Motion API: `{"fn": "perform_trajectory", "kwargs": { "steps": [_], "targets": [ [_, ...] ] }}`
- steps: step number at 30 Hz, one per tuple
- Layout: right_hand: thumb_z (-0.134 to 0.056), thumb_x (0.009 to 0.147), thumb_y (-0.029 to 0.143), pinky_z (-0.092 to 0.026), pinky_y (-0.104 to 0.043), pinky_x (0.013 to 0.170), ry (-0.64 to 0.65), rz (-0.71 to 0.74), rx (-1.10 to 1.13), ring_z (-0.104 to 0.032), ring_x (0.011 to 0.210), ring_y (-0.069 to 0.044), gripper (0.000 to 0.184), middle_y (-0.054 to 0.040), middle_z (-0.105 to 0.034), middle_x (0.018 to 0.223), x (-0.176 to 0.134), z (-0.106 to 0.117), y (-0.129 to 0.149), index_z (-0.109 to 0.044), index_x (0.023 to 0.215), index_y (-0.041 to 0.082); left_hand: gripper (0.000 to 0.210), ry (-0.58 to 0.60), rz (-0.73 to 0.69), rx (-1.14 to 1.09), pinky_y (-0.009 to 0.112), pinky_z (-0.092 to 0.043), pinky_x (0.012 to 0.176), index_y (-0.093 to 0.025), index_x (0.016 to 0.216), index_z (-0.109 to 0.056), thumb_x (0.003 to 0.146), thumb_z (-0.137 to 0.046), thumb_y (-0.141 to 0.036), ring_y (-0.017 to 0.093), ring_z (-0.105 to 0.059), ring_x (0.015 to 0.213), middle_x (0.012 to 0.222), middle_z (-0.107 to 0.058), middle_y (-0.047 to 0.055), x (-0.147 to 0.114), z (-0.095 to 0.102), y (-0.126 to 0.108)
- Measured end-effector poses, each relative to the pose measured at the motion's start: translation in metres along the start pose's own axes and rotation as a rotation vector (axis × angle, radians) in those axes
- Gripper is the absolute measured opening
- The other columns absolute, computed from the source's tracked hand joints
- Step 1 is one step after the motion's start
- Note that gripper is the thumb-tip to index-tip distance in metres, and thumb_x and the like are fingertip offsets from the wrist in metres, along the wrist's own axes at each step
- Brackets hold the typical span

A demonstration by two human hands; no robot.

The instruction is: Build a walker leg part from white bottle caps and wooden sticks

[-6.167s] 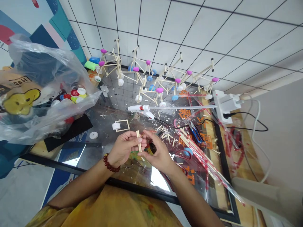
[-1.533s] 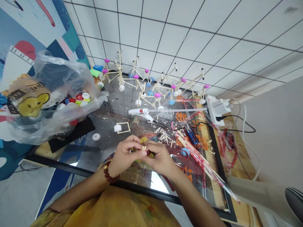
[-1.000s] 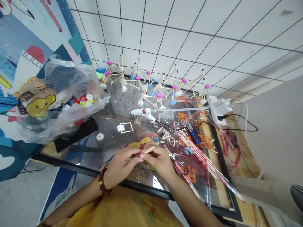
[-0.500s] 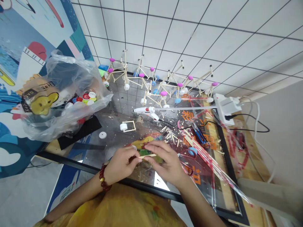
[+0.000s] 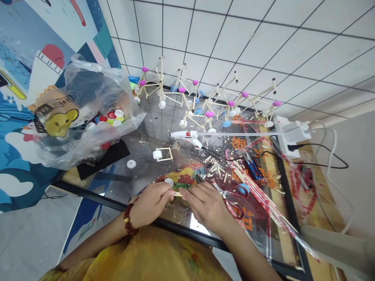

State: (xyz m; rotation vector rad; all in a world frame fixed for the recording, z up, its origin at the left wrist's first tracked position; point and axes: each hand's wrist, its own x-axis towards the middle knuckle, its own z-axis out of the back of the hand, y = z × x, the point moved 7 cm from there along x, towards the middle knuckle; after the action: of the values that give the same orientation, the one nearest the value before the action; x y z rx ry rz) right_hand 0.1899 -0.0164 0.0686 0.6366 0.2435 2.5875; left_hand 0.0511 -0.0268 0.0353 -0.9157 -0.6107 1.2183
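Observation:
My left hand (image 5: pixel 150 203), with a beaded bracelet at the wrist, pinches the left end of short thin wooden sticks (image 5: pixel 177 194). At their other end, my right hand (image 5: pixel 209 203) has its fingers closed on them too; the exact number of sticks cannot be told. A white bottle cap (image 5: pixel 169 182) lies just beyond my left fingers. To the right of my right hand are red-handled scissors (image 5: pixel 233 201). Farther off stands a small stick frame (image 5: pixel 165 153) with a white cap joined to one end, beside a loose white disc (image 5: pixel 131 164).
Several stick-and-cap figures (image 5: pixel 209 114) stand along the wall. A white glue gun (image 5: pixel 187 135) lies mid-table, its cord leading right to a power strip (image 5: pixel 288 134). Blue-handled pliers (image 5: pixel 253 168), bundled sticks (image 5: pixel 258 195), cut scraps and a plastic bag (image 5: pixel 125 105) of caps surround the work.
My right fingers, spread and lifted before, have curled down around the stick end. Less of the sticks shows between my hands. The whole view has shifted slightly.

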Motion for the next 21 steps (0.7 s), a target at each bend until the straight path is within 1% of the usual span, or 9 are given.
{"fn": "perform_trajectory", "kwargs": {
  "steps": [2, 5, 7, 9, 12, 15, 18, 19, 21],
  "targets": [
    [-0.05, 0.092, 0.009, -0.038, -0.033, 0.064, -0.024, -0.042, 0.016, -0.051, 0.068, -0.018, 0.022, -0.0053, -0.065, 0.076, -0.003, 0.003, -0.004, -0.065, 0.109, 0.012, 0.03, -0.05, 0.02, -0.057, 0.023, -0.038, 0.062, -0.017, 0.07, -0.059, 0.096, -0.05, -0.03, 0.01, -0.052, 0.063, 0.066, -0.057, -0.002, -0.003, 0.011, 0.002],
    [-0.048, 0.092, 0.01, -0.037, -0.031, 0.064, -0.044, -0.143, 0.03, -0.05, 0.065, -0.017, 0.021, -0.004, -0.063, 0.072, -0.01, 0.01, -0.016, -0.066, 0.103, 0.013, 0.026, -0.251, 0.047, -0.097, 0.022, -0.042, 0.061, -0.018, 0.071, -0.065, 0.092, -0.058, -0.029, 0.01, -0.056, 0.063, 0.066, -0.063, -0.002, -0.01, 0.042, 0.013],
    [-0.048, 0.093, 0.011, -0.036, -0.031, 0.064, 0.003, -0.183, 0.06, -0.05, 0.065, -0.016, 0.02, -0.003, -0.062, 0.071, -0.013, 0.009, -0.02, -0.067, 0.1, 0.014, 0.022, -0.389, 0.062, -0.088, 0.022, -0.045, 0.061, -0.019, 0.075, -0.069, 0.092, -0.059, -0.027, 0.01, -0.058, 0.063, 0.07, -0.067, -0.001, -0.018, 0.066, 0.023],
    [-0.05, 0.093, 0.012, -0.037, -0.031, 0.066, 0.09, -0.186, 0.103, -0.051, 0.07, -0.017, 0.02, -0.0034, -0.063, 0.075, -0.016, 0.002, -0.018, -0.068, 0.099, 0.017, 0.015, -0.523, 0.06, -0.059, 0.022, -0.048, 0.06, -0.02, 0.084, -0.073, 0.09, -0.061, -0.026, 0.01, -0.06, 0.062, 0.079, -0.071, 0.0, -0.027, 0.088, 0.032],
    [-0.053, 0.09, 0.012, -0.036, -0.031, 0.069, 0.169, -0.206, 0.119, -0.052, 0.077, -0.018, 0.019, -0.0052, -0.063, 0.085, -0.019, -0.009, -0.012, -0.07, 0.097, 0.019, 0.009, -0.646, 0.014, 0.09, 0.024, -0.053, 0.065, -0.021, 0.087, -0.075, 0.085, -0.068, -0.024, 0.012, -0.066, 0.069, 0.085, -0.074, 0.001, -0.039, 0.109, 0.035],
    [-0.054, 0.091, 0.014, -0.037, -0.031, 0.069, 0.121, -0.29, 0.06, -0.052, 0.076, -0.019, 0.019, -0.0057, -0.063, 0.083, -0.018, -0.013, -0.015, -0.071, 0.096, 0.019, 0.005, -0.701, -0.028, 0.234, 0.025, -0.053, 0.07, -0.021, 0.081, -0.076, 0.081, -0.073, -0.025, 0.013, -0.068, 0.071, 0.078, -0.074, 0.0, -0.046, 0.115, 0.032],
    [-0.054, 0.093, 0.018, -0.039, -0.032, 0.07, 0.042, -0.406, -0.038, -0.054, 0.076, -0.02, 0.019, -0.0063, -0.064, 0.082, -0.009, -0.013, -0.031, -0.072, 0.097, 0.018, 0.006, -0.685, -0.044, 0.306, 0.023, -0.051, 0.064, -0.021, 0.08, -0.075, 0.08, -0.074, -0.027, 0.012, -0.066, 0.066, 0.074, -0.073, -0.001, -0.044, 0.108, 0.032],
    [-0.054, 0.093, 0.019, -0.04, -0.032, 0.071, 0.042, -0.437, -0.068, -0.055, 0.076, -0.02, 0.019, -0.0062, -0.065, 0.082, -0.004, -0.014, -0.038, -0.072, 0.096, 0.018, 0.007, -0.674, -0.048, 0.318, 0.023, -0.051, 0.064, -0.021, 0.081, -0.075, 0.081, -0.074, -0.027, 0.012, -0.066, 0.066, 0.075, -0.074, -0.001, -0.042, 0.105, 0.032],
    [-0.055, 0.093, 0.021, -0.043, -0.033, 0.075, 0.094, -0.458, -0.096, -0.058, 0.079, -0.021, 0.018, -0.0059, -0.066, 0.083, 0.011, -0.021, -0.051, -0.073, 0.093, 0.02, 0.009, -0.658, -0.06, 0.333, 0.024, -0.052, 0.066, -0.02, 0.086, -0.075, 0.082, -0.072, -0.028, 0.013, -0.067, 0.068, 0.08, -0.075, 0.0, -0.039, 0.099, 0.033]
  ]
}}
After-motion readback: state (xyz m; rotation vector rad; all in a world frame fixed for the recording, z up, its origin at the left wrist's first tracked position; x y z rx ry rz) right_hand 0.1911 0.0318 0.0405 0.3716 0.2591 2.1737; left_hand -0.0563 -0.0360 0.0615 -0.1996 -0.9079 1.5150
